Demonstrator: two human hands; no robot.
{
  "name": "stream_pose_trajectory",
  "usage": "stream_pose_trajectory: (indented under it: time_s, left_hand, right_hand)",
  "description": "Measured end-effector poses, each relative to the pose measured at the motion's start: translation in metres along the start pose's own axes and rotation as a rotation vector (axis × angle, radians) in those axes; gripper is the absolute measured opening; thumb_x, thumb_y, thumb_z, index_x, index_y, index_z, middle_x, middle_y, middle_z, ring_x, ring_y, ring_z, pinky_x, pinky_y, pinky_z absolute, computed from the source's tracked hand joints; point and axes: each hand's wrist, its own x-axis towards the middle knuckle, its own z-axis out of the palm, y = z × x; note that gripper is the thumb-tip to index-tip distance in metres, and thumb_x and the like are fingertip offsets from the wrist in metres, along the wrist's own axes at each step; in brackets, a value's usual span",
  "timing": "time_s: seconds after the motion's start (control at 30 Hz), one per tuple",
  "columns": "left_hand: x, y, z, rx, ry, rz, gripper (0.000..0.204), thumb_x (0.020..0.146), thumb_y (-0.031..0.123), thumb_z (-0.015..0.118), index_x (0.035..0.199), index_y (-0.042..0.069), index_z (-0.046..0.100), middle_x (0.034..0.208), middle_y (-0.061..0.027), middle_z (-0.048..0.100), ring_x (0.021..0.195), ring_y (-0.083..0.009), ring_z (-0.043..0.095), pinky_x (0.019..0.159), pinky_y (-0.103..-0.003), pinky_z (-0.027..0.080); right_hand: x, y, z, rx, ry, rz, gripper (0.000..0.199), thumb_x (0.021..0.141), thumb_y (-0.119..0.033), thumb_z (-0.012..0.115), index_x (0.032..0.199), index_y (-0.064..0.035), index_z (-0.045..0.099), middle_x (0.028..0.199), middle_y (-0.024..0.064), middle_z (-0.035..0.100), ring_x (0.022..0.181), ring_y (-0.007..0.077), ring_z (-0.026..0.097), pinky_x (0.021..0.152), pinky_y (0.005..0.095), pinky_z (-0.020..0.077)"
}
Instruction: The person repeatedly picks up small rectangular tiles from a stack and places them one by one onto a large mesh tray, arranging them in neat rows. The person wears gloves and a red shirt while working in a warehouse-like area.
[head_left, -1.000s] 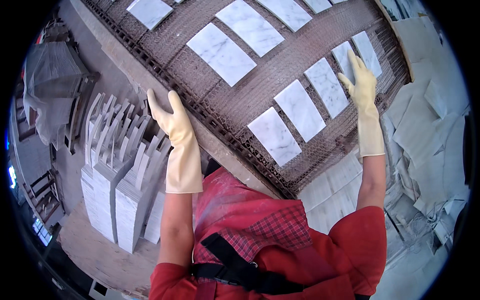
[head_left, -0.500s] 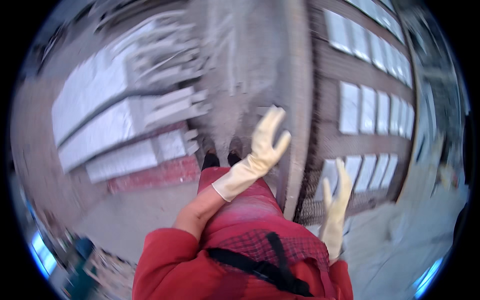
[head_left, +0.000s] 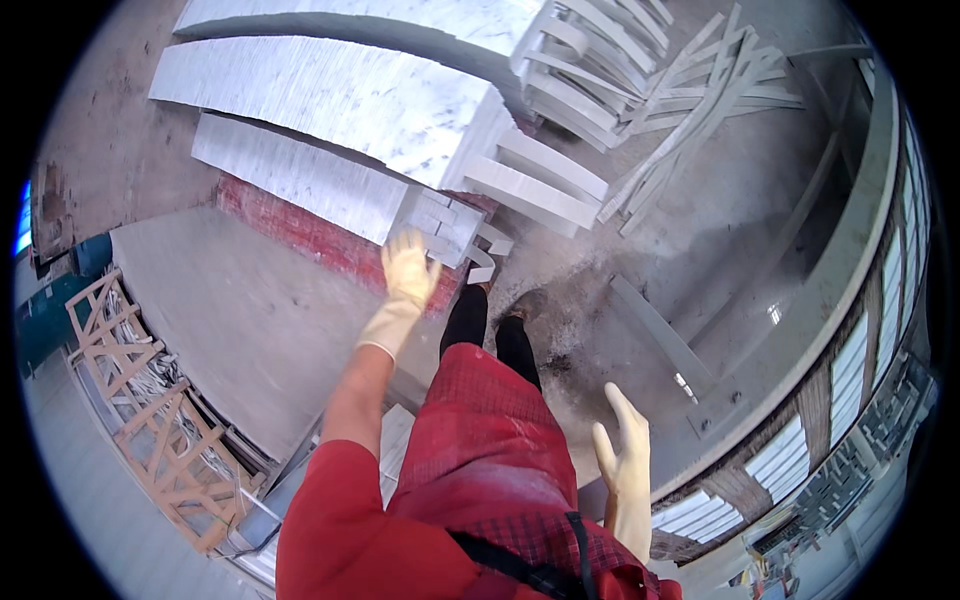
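The left hand (head_left: 408, 272), gloved, fingers spread, now reaches toward the near end of the lower tile stack (head_left: 300, 185); whether it touches cannot be told. Half a second earlier it was raised in front of the conveyor. The stack rests on a red pallet (head_left: 300, 235), at its edge nearest the person's feet. The right hand (head_left: 625, 460), gloved, fingers loosely together, thumb apart, now hangs low beside the red apron (head_left: 480, 450), holding nothing. A taller tile stack (head_left: 340, 90) lies behind the first. Loose slabs (head_left: 530, 185) lean at the pallet's corner. The conveyor (head_left: 860, 330) curves along the right; wooden frames (head_left: 150, 400) stand left.
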Motion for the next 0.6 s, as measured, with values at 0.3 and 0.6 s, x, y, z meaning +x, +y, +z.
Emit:
stream_pose_trajectory:
  time_s: [0.3, 0.6]
  left_hand:
    - [0.187, -0.094, 0.030, 0.202, -0.151, 0.118, 0.088, 0.095, 0.038, 0.077, 0.172, 0.015, 0.039, 0.178, -0.0147, 0.038, 0.162, -0.0411, 0.033, 0.135, -0.060, 0.019]
    - [0.167, -0.086, 0.104, -0.547, 0.004, 0.074, 0.063, 0.101, 0.025, 0.065, 0.162, 0.011, 0.055, 0.170, -0.0171, 0.049, 0.160, -0.0411, 0.036, 0.133, -0.053, 0.026]
  right_hand:
    - [0.046, 0.018, 0.075, 0.009, -0.160, 0.150, 0.058, 0.095, -0.005, 0.075, 0.151, 0.0014, 0.063, 0.148, 0.0259, 0.068, 0.136, 0.0419, 0.066, 0.117, 0.0470, 0.0511]
    - [0.067, 0.010, 0.116, 0.032, -0.226, 0.236, 0.059, 0.100, -0.009, 0.073, 0.158, -0.0038, 0.059, 0.151, 0.0228, 0.066, 0.136, 0.0376, 0.065, 0.116, 0.0457, 0.0524]
